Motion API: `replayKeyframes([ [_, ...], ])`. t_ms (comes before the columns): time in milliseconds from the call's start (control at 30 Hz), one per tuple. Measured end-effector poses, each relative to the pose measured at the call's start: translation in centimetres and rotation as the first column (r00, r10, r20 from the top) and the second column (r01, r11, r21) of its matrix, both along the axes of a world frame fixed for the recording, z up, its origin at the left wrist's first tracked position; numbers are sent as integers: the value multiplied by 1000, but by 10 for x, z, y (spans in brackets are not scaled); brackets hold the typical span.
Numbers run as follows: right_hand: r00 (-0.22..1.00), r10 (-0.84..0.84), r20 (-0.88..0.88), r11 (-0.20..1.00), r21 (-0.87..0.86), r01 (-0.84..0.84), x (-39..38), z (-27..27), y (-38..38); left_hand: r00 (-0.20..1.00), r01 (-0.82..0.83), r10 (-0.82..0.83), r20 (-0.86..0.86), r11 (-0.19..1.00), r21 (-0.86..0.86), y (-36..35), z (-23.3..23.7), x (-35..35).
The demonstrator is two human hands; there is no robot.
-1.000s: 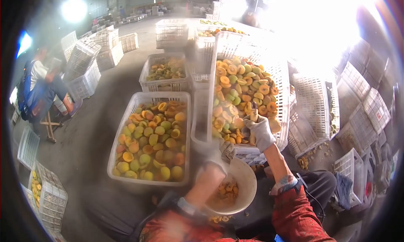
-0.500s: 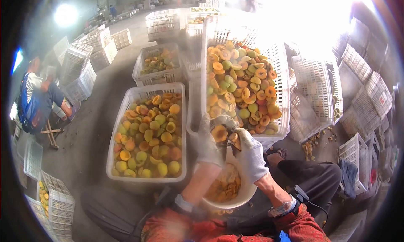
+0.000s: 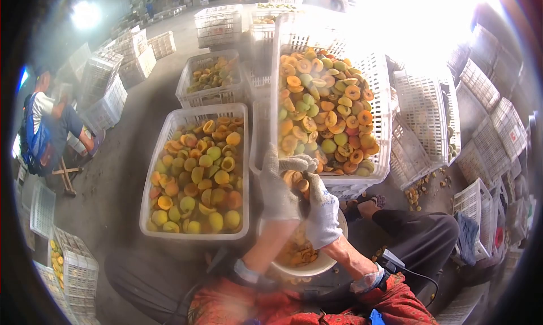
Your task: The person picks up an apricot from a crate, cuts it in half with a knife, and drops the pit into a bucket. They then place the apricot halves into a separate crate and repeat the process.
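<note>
My left hand (image 3: 280, 186), in a pale work glove, is closed around a cut stone-fruit half (image 3: 294, 180) with orange flesh. Close against it, my right hand (image 3: 325, 212), also gloved, is curled shut with its thumb by the fruit. What the right fingers grip is hidden. Beneath both hands stands a white bucket (image 3: 341, 234) with orange fruit scraps (image 3: 298, 252) inside. Just beyond them rises a white crate (image 3: 380, 121) heaped with halved fruit (image 3: 328, 113). Left of my hands, a pale tub (image 3: 148, 198) holds more yellow-green and orange halves (image 3: 198, 178).
A smaller crate of fruit (image 3: 206, 96) sits behind the tub. Stacked white crates (image 3: 421, 118) stand at right, with scraps (image 3: 421, 194) on the floor beside them. Another person (image 3: 48, 118) sits on a stool at far left. A cable (image 3: 418, 277) runs near my right wrist.
Both hands have drawn closer together, and the right hand has moved left and slightly down. The fruit half has turned and is more covered by the fingers. The view has shifted slightly.
</note>
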State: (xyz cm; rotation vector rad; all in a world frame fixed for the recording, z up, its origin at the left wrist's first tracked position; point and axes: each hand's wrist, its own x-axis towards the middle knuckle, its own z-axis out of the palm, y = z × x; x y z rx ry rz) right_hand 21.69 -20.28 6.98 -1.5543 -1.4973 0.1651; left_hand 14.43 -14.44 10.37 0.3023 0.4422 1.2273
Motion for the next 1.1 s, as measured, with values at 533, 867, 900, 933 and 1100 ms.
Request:
replayKeyframes([
  [533,998,-32,55,984,-175,41,5,21,-9,954,-135,150,-259,988,74,-5,10,9],
  [867,953,297,-62,909,-287,-302,41,60,-39,928,26,126,-352,918,397,-35,60,15],
  [900,910,363,-198,875,-263,-406,42,68,-41,928,19,136,-348,913,408,-38,67,11],
  [933,909,371,-188,876,-254,-410,45,75,-44,895,64,134,-425,905,421,-43,73,7],
  [1100,846,520,-115,736,-441,-513,62,92,-50,919,17,275,-283,688,725,-48,59,16],
])
